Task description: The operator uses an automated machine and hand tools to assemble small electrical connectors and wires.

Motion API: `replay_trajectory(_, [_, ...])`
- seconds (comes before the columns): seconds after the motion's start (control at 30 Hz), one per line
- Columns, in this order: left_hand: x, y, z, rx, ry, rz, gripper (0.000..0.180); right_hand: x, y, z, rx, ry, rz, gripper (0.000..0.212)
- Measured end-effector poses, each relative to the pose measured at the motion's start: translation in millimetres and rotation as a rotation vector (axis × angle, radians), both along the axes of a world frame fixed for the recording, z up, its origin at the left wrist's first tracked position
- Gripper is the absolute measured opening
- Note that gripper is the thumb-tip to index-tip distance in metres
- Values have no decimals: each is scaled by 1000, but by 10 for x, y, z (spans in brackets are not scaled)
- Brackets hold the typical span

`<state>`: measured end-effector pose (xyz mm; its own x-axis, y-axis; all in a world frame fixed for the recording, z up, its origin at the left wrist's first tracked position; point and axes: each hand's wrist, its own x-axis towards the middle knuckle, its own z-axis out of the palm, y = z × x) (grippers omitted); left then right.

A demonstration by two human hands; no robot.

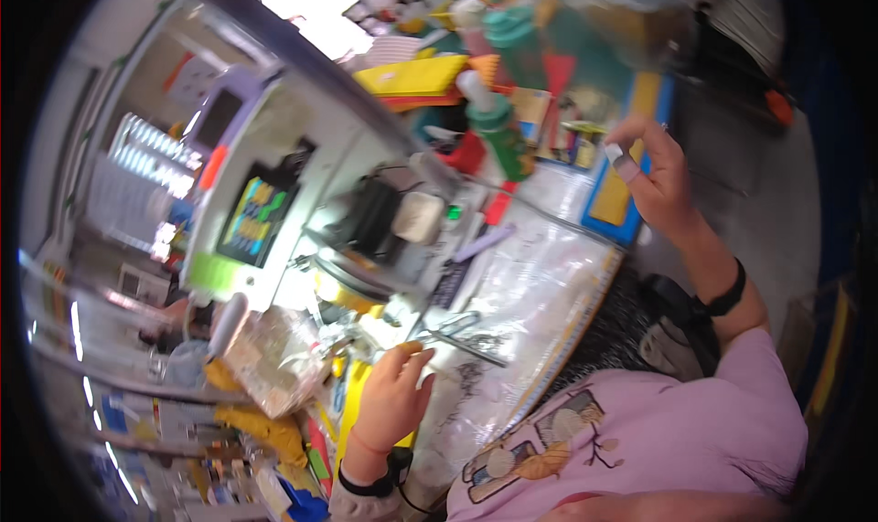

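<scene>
My right hand (666, 179) is raised over the right edge of the bench, with thumb and index finger curled together. Between their tips shows a small white and grey piece (623, 163), too blurred to name. Lower down, my left hand (389, 401) hovers over the left part of the worktop, fingers half bent and apart. A patch of yellow covers one of its fingertips. Just beyond those fingers lies a thin dark metal tool (468, 346) on the clear plastic-covered worktop (540, 289). Nothing shows in the left palm.
A blue and yellow tray (604, 207) lines the bench's right side. Green bottles (498, 124) and yellow bins (412, 76) stand at the back. Left of the worktop is a white machine with a lit screen (259, 213). Near it lies a clear plastic bag (274, 357).
</scene>
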<state>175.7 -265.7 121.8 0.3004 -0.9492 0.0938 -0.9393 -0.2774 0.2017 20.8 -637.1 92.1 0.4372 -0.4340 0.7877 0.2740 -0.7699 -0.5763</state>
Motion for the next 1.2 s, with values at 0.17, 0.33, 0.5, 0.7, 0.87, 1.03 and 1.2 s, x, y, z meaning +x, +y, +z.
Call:
replay_trajectory(0.17, [-122, 188, 251, -48, -42, -47, 31, 820, 375, 830, -194, 15, 246, 14])
replay_trajectory(0.33, [-169, 216, 181, -96, -22, -93, 34, 1643, 303, 1239, -101, -18, 267, 16])
replay_trajectory(0.5, [-140, 271, 160, -87, -10, -102, 35, 2075, 439, 1475, -129, -49, 278, 14])
replay_trajectory(0.7, [-91, 334, 147, -135, -10, -97, 32, 2467, 700, 1557, 46, -320, 276, 15])
replay_trajectory(0.87, [-86, 388, 146, -130, 25, -94, 32, 2506, 796, 1774, 19, -277, 168, 15])
replay_trajectory(1.03, [-98, 381, 160, -128, 25, -95, 32, 2632, 720, 1960, -118, -313, 1, 14])
replay_trajectory(1.2, [-94, 399, 208, -139, -7, -120, 33, 2531, 591, 2027, 322, -239, 420, 17])
